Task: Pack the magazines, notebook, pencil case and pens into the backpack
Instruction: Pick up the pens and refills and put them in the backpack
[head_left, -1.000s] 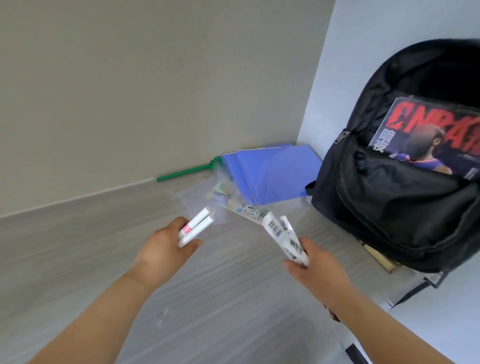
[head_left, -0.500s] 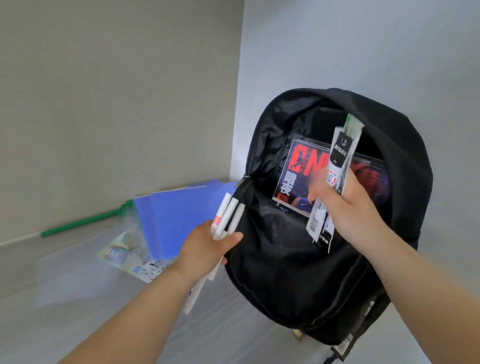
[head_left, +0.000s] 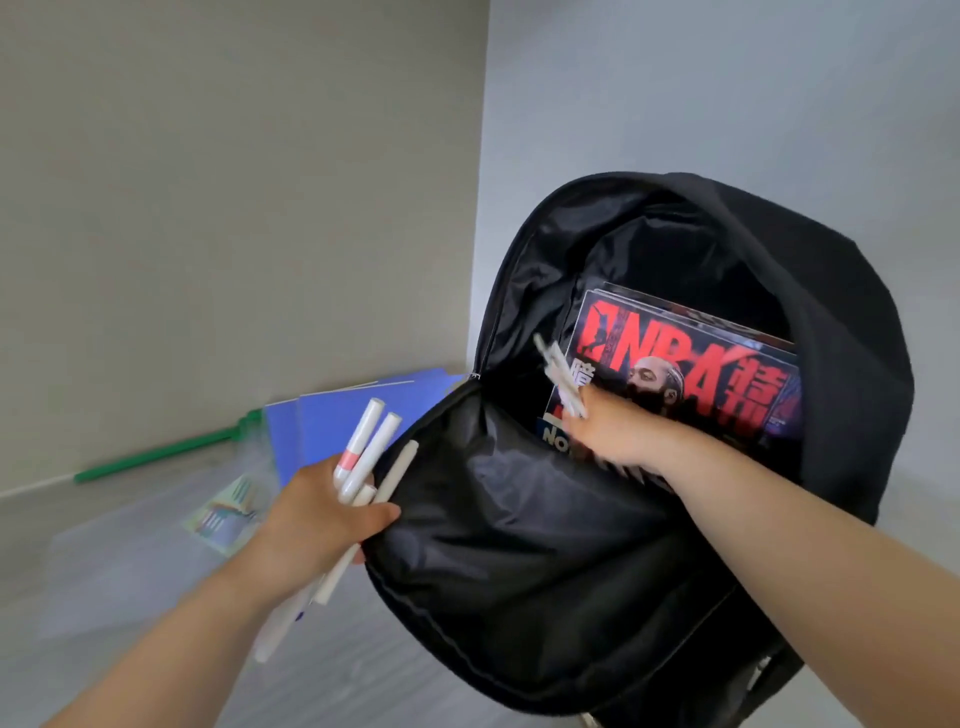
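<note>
The black backpack (head_left: 597, 597) stands open against the right wall, with a red and black magazine (head_left: 691, 364) upright inside it. My right hand (head_left: 608, 431) reaches into the main opening, closed on packaged pens (head_left: 558, 371) that blur with motion. Just left of the backpack's front edge, my left hand (head_left: 317, 514) grips several white pens (head_left: 371, 457), one with a pink band. Blue notebooks (head_left: 353, 421) lie on the floor by the wall. A clear plastic pouch with a printed card (head_left: 223, 514) lies beside them.
A green stick (head_left: 161, 454) lies along the base of the back wall. Grey wood-look floor (head_left: 104, 597) spreads to the left. The backpack sits in the corner where the beige wall meets the white one.
My right hand has gone from in front of the magazine down into the backpack opening with its pens. My left hand has lifted its pens to the bag's edge. The view has moved closer.
</note>
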